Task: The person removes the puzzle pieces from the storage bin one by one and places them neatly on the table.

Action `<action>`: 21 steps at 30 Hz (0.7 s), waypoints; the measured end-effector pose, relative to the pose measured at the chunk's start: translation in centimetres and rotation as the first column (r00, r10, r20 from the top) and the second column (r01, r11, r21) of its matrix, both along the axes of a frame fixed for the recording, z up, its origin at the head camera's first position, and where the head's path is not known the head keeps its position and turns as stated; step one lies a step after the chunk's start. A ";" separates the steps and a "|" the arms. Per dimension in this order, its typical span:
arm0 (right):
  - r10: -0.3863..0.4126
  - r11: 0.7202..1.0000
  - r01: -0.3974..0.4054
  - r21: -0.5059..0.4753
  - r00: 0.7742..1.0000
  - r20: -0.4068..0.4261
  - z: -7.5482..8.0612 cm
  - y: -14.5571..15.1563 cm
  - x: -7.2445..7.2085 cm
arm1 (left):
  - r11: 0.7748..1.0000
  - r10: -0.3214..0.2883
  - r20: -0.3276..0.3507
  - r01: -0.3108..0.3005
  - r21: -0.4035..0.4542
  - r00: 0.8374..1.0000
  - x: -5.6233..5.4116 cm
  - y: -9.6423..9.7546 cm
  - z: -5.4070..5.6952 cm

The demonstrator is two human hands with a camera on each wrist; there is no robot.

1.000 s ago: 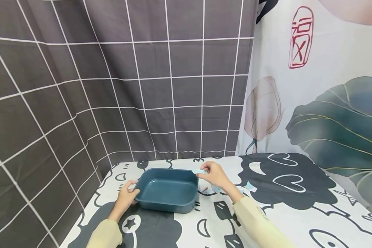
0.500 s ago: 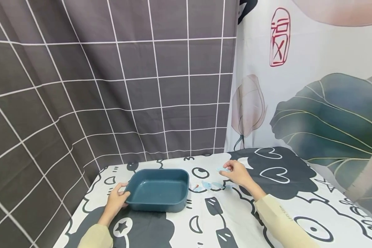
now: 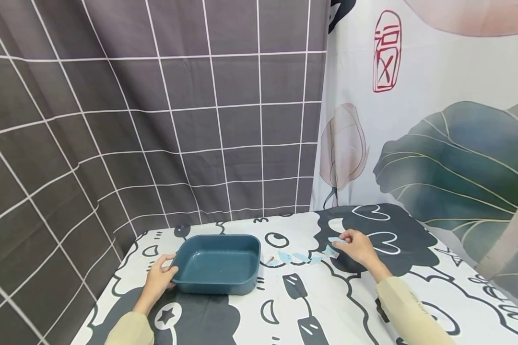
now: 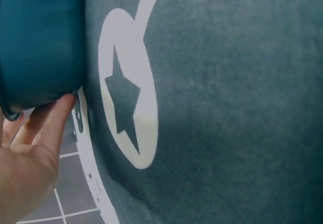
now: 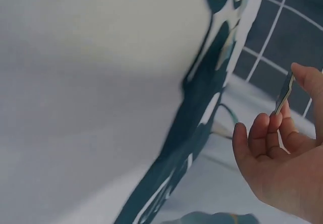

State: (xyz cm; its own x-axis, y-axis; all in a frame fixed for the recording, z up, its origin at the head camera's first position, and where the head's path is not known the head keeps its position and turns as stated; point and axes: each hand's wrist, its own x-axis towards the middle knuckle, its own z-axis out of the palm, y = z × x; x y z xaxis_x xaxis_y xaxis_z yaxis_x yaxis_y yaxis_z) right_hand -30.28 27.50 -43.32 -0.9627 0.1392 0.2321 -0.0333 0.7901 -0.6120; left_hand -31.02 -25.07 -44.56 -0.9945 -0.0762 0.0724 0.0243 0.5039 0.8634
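A dark teal rectangular basin (image 3: 216, 288), with rounded corners and nothing inside, stands on the patterned cloth. At its left end my left hand (image 3: 157, 278) grips the wall; in the left wrist view the fingertips (image 4: 64, 103) press low against the basin's side. To the right, my right hand (image 3: 360, 249) pinches a thin, flat light-blue piece (image 3: 335, 239) between thumb and fingers. Seen edge-on in the right wrist view, that piece (image 5: 285, 94) has a pale, uneven edge. Below the hand lies another light-blue piece (image 3: 330, 252), at the right end of a row of similar ones.
Several flat light-blue pieces (image 3: 300, 257) run in a row right of the basin, the leftmost piece (image 3: 273, 260) marked with red. The black-and-white cloth (image 3: 259, 326) covers the table. Behind hang a dark grid curtain (image 3: 237, 124) and a floral curtain (image 3: 354, 72).
My right hand has moved from the basin's right rim to the right, carrying the light-blue piece past the row. My left hand keeps its hold on the basin. The head view has turned rightward.
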 end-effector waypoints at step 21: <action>-0.085 0.996 0.083 0.029 0.994 0.066 0.0 1.2 0.2 | 0.998 0.006 0.003 -0.006 -0.056 1.000 1.1 -1.2 0.3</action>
